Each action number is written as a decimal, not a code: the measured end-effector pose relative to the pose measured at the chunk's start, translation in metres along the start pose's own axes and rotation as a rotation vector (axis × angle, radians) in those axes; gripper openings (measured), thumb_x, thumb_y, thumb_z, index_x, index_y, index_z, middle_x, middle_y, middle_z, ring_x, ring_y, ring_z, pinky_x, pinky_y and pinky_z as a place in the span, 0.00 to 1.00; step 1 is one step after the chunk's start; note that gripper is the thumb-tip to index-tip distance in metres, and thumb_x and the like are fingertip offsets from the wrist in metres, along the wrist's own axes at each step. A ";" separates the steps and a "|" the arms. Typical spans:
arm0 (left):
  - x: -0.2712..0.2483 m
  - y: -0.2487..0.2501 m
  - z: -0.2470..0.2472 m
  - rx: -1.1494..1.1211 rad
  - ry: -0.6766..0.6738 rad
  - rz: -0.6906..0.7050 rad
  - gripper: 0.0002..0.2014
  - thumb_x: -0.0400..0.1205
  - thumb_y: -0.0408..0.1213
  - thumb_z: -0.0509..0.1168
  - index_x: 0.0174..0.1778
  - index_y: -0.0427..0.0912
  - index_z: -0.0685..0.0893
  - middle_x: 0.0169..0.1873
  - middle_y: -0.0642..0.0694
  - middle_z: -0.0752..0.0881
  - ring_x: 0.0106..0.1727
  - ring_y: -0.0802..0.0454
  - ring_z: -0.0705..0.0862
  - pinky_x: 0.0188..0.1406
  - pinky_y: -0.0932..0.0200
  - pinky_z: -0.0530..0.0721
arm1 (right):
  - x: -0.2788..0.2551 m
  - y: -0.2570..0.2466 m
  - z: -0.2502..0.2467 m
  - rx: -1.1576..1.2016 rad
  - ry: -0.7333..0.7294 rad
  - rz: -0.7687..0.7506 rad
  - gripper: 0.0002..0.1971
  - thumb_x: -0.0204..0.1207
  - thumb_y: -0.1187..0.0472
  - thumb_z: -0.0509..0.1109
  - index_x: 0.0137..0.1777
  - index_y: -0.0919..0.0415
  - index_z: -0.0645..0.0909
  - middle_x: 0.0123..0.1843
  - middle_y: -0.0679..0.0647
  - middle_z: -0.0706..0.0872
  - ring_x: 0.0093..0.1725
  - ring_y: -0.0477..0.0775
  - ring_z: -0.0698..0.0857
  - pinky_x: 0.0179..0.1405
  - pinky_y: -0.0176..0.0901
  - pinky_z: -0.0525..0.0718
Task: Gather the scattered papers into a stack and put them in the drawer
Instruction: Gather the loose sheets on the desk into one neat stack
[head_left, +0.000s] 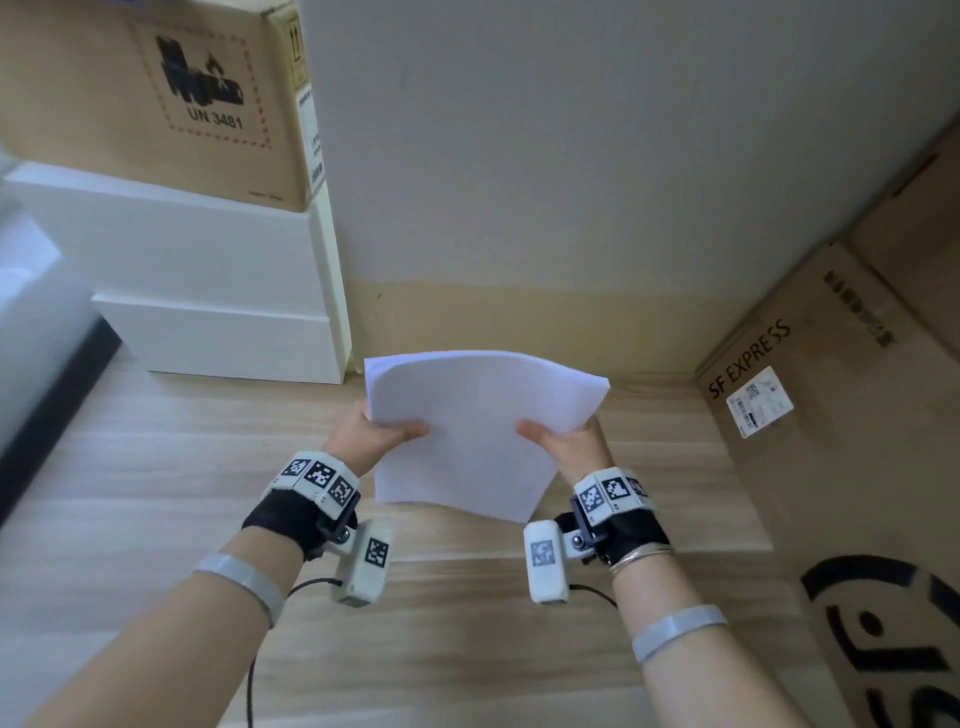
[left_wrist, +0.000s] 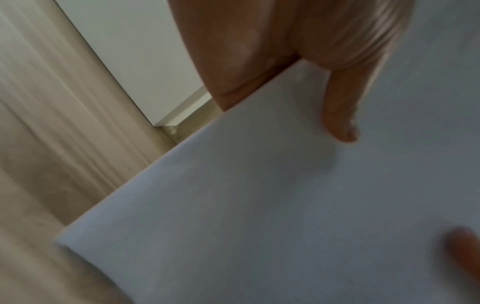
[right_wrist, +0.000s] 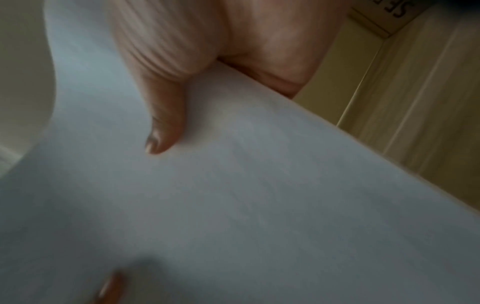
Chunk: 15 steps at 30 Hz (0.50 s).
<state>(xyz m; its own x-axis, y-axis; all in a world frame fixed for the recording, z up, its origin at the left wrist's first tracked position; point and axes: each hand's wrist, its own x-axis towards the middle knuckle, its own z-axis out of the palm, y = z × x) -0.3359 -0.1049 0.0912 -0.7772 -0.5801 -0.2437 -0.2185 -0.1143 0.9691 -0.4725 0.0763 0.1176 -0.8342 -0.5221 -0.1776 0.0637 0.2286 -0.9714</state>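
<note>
A stack of white papers (head_left: 475, 431) is held in the air above the wooden floor, slightly bowed. My left hand (head_left: 371, 434) pinches its left edge, thumb on top and fingers hidden beneath. My right hand (head_left: 569, 441) pinches the right edge the same way. In the left wrist view the thumb (left_wrist: 337, 115) lies on the paper stack (left_wrist: 259, 205). In the right wrist view the thumb (right_wrist: 161, 123) presses on the papers (right_wrist: 259, 195). A white drawer cabinet (head_left: 208, 291) stands at the left against the wall, its drawer fronts closed.
A brown cardboard box (head_left: 150, 98) marked UN 3481 sits on top of the cabinet. Large SF Express cartons (head_left: 831, 415) line the right side. A pale wall (head_left: 571, 156) is straight ahead. Wooden floor (head_left: 156, 493) stretches below the hands.
</note>
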 end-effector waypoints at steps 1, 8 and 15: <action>-0.001 -0.001 0.003 -0.006 0.016 0.002 0.13 0.61 0.37 0.76 0.38 0.53 0.83 0.34 0.58 0.88 0.40 0.58 0.86 0.49 0.54 0.82 | -0.003 0.002 0.001 -0.017 0.002 0.005 0.16 0.68 0.75 0.76 0.35 0.51 0.80 0.38 0.47 0.85 0.35 0.41 0.84 0.39 0.40 0.82; -0.008 0.000 0.008 -0.088 0.006 0.008 0.24 0.49 0.42 0.78 0.42 0.54 0.82 0.33 0.57 0.90 0.39 0.62 0.88 0.41 0.64 0.87 | -0.002 0.011 -0.007 0.036 0.009 -0.010 0.16 0.67 0.73 0.78 0.40 0.51 0.78 0.39 0.44 0.84 0.37 0.36 0.83 0.29 0.22 0.81; -0.010 -0.025 0.022 -0.019 0.128 -0.140 0.24 0.52 0.47 0.75 0.44 0.47 0.80 0.49 0.40 0.85 0.52 0.46 0.81 0.57 0.50 0.80 | 0.001 0.041 0.004 0.004 0.030 0.129 0.15 0.67 0.69 0.79 0.35 0.50 0.78 0.38 0.45 0.84 0.43 0.52 0.82 0.50 0.47 0.80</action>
<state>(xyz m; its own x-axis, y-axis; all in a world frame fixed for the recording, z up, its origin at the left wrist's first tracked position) -0.3359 -0.0787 0.0686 -0.6585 -0.6549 -0.3708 -0.3074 -0.2157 0.9268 -0.4689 0.0818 0.0773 -0.8347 -0.4640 -0.2966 0.1737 0.2894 -0.9413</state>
